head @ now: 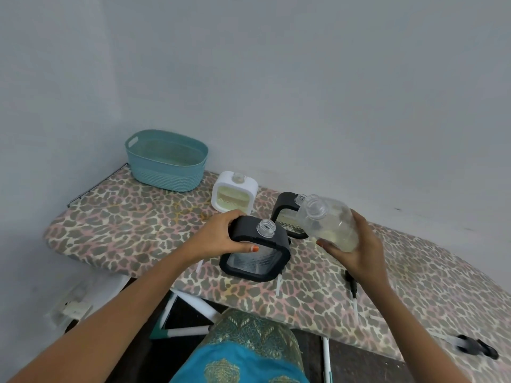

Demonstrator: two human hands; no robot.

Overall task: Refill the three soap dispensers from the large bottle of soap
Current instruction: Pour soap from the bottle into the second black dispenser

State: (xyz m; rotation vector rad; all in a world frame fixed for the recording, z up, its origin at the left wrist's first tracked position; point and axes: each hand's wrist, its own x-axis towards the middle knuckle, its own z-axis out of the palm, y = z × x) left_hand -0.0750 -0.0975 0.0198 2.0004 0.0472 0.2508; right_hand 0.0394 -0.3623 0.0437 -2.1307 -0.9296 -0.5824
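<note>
A black-framed clear soap dispenser stands uncapped near the board's front edge, looking almost empty. My left hand grips its top left corner. My right hand holds the large clear soap bottle, uncapped and tilted, its mouth pointing left above and to the right of the dispenser's neck. A little pale yellow soap sits in its lower end. Behind it a second black dispenser is partly hidden. A white dispenser with yellowish soap stands open further back.
Everything rests on an ironing board with a leopard-print cover against a grey wall. A teal basket sits at the far left. Pump tubes lie on the cover: a white one, a black-headed one and another at far right.
</note>
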